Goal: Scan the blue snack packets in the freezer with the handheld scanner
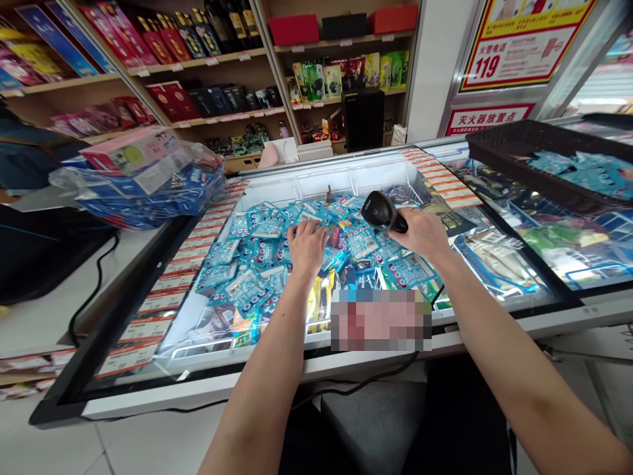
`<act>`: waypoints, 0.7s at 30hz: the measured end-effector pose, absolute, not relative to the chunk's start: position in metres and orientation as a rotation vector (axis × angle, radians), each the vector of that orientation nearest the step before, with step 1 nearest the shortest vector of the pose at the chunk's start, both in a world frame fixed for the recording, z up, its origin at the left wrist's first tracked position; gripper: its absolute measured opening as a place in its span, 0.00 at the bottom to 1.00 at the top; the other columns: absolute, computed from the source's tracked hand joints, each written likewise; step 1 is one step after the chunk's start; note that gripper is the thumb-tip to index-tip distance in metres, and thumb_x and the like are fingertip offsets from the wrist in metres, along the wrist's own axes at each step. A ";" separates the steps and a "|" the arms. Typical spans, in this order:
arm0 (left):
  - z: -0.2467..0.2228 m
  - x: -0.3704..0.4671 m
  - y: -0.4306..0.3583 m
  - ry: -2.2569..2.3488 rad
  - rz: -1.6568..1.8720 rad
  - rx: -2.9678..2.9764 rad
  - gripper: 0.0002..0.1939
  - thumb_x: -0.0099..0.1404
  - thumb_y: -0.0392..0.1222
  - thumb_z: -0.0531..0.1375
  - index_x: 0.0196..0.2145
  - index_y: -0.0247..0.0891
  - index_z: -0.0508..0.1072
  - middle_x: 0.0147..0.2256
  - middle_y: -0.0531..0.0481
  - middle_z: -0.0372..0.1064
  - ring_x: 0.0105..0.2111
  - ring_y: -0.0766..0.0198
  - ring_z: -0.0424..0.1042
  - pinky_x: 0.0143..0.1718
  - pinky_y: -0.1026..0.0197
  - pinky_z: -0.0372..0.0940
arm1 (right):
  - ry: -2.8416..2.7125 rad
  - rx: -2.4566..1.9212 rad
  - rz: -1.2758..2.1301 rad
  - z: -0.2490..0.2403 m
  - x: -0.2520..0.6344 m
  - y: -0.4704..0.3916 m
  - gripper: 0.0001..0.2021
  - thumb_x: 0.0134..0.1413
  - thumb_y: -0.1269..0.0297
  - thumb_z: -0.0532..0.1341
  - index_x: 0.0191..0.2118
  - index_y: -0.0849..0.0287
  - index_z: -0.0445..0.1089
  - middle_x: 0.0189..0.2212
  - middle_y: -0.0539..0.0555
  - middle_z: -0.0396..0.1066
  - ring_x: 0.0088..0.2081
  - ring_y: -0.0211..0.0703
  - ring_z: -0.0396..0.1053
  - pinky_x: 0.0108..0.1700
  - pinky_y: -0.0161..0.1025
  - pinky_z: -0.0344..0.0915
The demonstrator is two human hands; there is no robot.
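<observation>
My right hand (424, 231) is wrapped around the handle of a black handheld barcode scanner (378, 210), whose head points left over the packets. My left hand (307, 244) rests palm down with its fingers apart at a spread of small light-blue packets (250, 290); it appears to touch them, and no packet shows in its grip. The packets overlap across the glass top of a chest freezer (188, 369). Other coloured packages are visible through the glass below.
A plastic-wrapped bundle of blue packs (158, 188) stands at the left. A dark basket (534, 175) with more blue packets sits at the right. Price labels (163, 297) line the freezer. A black cable (366, 389) hangs along its front edge. Stocked shelves (212, 59) stand behind.
</observation>
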State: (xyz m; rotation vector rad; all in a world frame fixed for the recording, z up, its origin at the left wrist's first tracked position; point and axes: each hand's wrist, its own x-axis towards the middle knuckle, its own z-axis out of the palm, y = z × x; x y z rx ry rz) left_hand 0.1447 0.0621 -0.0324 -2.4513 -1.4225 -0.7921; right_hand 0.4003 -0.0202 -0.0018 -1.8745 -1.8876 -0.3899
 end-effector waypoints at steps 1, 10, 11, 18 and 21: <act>-0.032 0.145 0.062 -1.433 -0.805 -2.431 0.13 0.64 0.41 0.50 0.41 0.47 0.73 0.51 0.49 0.66 0.54 0.55 0.59 0.57 0.45 0.44 | -1.885 -1.869 -0.387 -0.002 0.401 -0.020 0.17 0.51 0.53 0.57 0.43 0.58 0.68 0.36 0.56 0.72 0.35 0.50 0.69 0.33 0.41 0.56; -0.012 0.169 0.039 -1.346 -1.009 -2.495 0.12 0.63 0.49 0.54 0.39 0.44 0.73 0.44 0.46 0.68 0.47 0.54 0.63 0.51 0.48 0.52 | -1.931 -1.900 -0.331 -0.001 0.401 -0.018 0.16 0.51 0.53 0.55 0.40 0.59 0.68 0.36 0.57 0.72 0.34 0.49 0.69 0.32 0.40 0.56; -0.010 0.175 0.034 -1.320 -1.019 -2.565 0.13 0.63 0.51 0.54 0.37 0.43 0.74 0.41 0.46 0.69 0.45 0.55 0.64 0.48 0.50 0.54 | -1.928 -1.898 -0.326 0.000 0.401 -0.018 0.16 0.52 0.53 0.55 0.40 0.59 0.67 0.36 0.57 0.72 0.34 0.49 0.69 0.32 0.40 0.56; -0.003 0.217 0.002 -0.991 -0.803 -3.061 0.17 0.58 0.58 0.57 0.32 0.42 0.74 0.34 0.49 0.71 0.39 0.59 0.67 0.43 0.56 0.56 | -1.872 -1.904 -0.314 0.001 0.400 -0.020 0.15 0.52 0.54 0.55 0.41 0.58 0.67 0.37 0.56 0.72 0.35 0.49 0.69 0.34 0.40 0.56; -0.006 0.224 -0.004 -0.953 -0.711 -3.079 0.18 0.55 0.60 0.58 0.33 0.43 0.74 0.36 0.48 0.70 0.42 0.57 0.66 0.47 0.53 0.56 | -1.858 -1.901 -0.310 0.002 0.399 -0.020 0.15 0.52 0.54 0.55 0.41 0.58 0.68 0.36 0.56 0.73 0.35 0.49 0.69 0.34 0.40 0.57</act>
